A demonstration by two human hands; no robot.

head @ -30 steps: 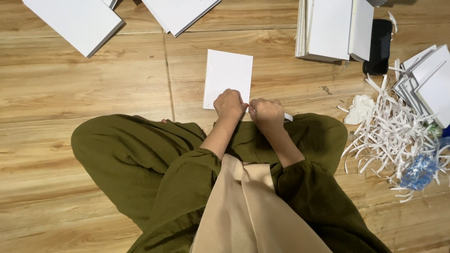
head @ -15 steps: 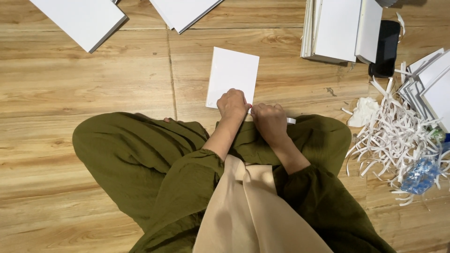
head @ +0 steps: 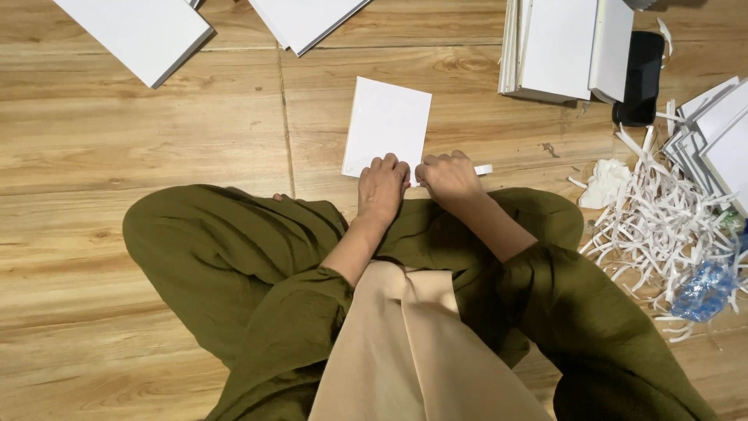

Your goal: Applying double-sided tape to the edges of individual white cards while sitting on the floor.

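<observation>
A floor of pale wooden planks (head: 140,148) fills the view, and a person sits cross-legged on it in olive-green trousers (head: 234,257) with a beige cloth (head: 405,343) over the lap. Just ahead of the knees lies a white card (head: 387,125), flat on the floor and slightly turned. The left hand (head: 382,187) is curled with its fingertips pressed onto the card's near edge, holding it in place. The right hand (head: 446,178) is closed in a loose fist right beside it, touching the same edge, and a thin white strip (head: 483,169) sticks out from under it to the right; the fingers seem to pinch that strip, though the grip itself is hidden. To judge from this, the step in hand is peeling or pulling a narrow strip off the card's near edge, and it looks barely started. A pull along the edge would call for the left hand to bear down so the card does not slide or lift. On the right is a heap of loose white paper strips (head: 662,226), with a crumpled white wad (head: 608,183) and a blue plastic bottle (head: 705,284) nearby. Stacks of white boards (head: 561,47) and a black phone (head: 643,78) lie further off, and more white sheets (head: 140,31) rest at the upper left.
</observation>
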